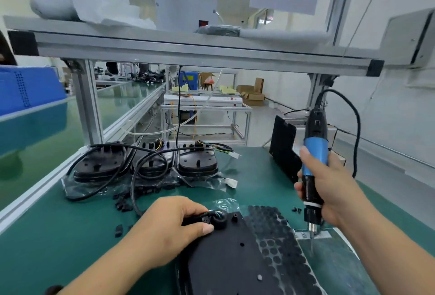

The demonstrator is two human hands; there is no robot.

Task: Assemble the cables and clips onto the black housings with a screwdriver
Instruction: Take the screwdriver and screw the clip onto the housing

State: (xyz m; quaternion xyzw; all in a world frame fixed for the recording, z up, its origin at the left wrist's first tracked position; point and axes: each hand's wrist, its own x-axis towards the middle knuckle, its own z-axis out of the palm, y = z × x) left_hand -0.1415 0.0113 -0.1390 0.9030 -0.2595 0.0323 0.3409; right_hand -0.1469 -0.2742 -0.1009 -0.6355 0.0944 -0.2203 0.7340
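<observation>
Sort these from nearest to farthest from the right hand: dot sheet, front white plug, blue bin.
1. Dot sheet, just left of the right hand.
2. Front white plug, mid-table, further left.
3. Blue bin, far left, beyond the frame post.

Screwdriver (315, 153) — blue-black; housing (226, 259) black; mat (58, 243) green.

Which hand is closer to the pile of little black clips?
Left. The left hand, pinching a cable, sits just right of the clips; the right hand holds the screwdriver farther right.
</observation>
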